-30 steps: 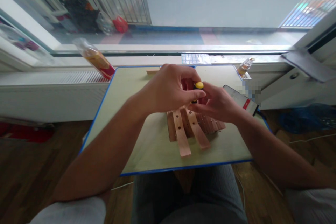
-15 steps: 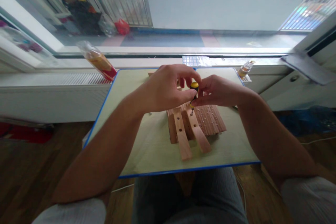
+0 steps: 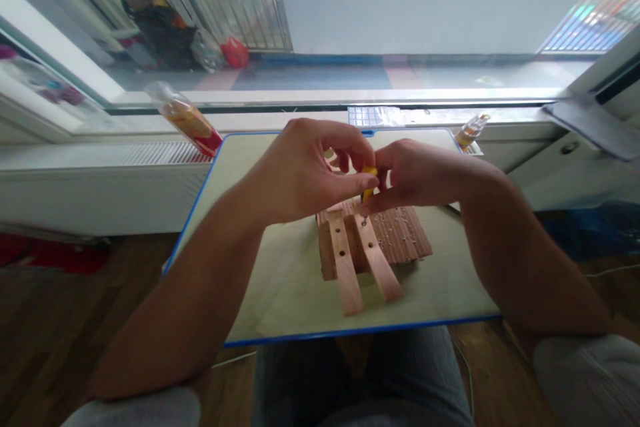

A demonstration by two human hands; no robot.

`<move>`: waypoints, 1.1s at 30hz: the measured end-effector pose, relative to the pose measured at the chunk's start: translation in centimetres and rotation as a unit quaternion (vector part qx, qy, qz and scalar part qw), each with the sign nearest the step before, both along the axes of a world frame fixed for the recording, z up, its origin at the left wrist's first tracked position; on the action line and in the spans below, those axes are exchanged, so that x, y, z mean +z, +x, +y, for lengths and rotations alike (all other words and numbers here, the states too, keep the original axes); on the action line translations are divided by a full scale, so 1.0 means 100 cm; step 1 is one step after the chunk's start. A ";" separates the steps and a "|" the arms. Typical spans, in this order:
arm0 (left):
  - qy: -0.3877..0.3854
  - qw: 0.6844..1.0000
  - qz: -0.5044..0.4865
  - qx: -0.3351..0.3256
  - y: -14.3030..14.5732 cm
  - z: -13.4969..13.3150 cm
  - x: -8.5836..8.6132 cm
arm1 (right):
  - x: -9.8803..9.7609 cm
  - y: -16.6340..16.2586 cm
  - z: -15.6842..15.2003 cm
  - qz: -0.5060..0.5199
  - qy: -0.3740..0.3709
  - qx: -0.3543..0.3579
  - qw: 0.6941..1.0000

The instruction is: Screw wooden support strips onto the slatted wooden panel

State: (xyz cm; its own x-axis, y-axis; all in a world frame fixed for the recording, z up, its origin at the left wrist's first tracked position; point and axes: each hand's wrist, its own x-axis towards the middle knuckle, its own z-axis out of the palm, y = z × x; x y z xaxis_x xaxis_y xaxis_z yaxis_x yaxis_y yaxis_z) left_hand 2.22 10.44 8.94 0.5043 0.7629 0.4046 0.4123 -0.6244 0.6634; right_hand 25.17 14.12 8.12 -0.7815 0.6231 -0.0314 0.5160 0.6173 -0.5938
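Note:
Both of my hands meet over a small wooden assembly (image 3: 395, 237) of slats on a green table with a blue rim (image 3: 350, 333). Between them stands a short screwdriver with a yellow and black handle (image 3: 369, 173), upright, tip down on one of two long drilled slats (image 3: 379, 260). My left hand (image 3: 305, 170) pinches the handle from the left with thumb and fingers. From the right, my right hand (image 3: 415, 173) closes its fingers on the same handle. The other long slat (image 3: 345, 267) lies beside it, sticking out toward me.
A plastic bottle (image 3: 183, 117) lies tilted at the table's far left corner and a small bottle (image 3: 473, 128) at the far right. A clear gridded packet (image 3: 377, 115) rests on the window sill. My knees are under the near edge; wooden floor lies to both sides.
The screwdriver has come down from above the wood until its tip rests on the slat. My right hand has rolled over the handle and hides the phone seen before at the right.

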 end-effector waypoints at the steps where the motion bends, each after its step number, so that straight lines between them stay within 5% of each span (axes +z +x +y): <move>1: 0.004 1.000 0.003 -0.003 0.000 -0.001 0.001 | 0.003 0.002 0.001 -0.001 -0.008 0.006 1.000; 5: 0.033 0.999 0.022 -0.009 0.002 -0.006 0.003 | 0.006 0.006 0.000 0.013 -0.015 0.022 1.000; 17: 0.036 0.999 0.023 -0.006 0.000 -0.007 0.002 | 0.001 0.002 -0.013 0.009 0.136 0.009 0.991; 25: 0.032 0.999 0.027 0.006 0.001 -0.006 -0.002 | 0.000 0.000 -0.010 -0.010 0.110 -0.009 0.994; 33: 0.024 0.999 0.034 -0.027 0.001 -0.010 0.004 | 0.013 0.021 -0.005 -0.030 0.000 0.024 0.999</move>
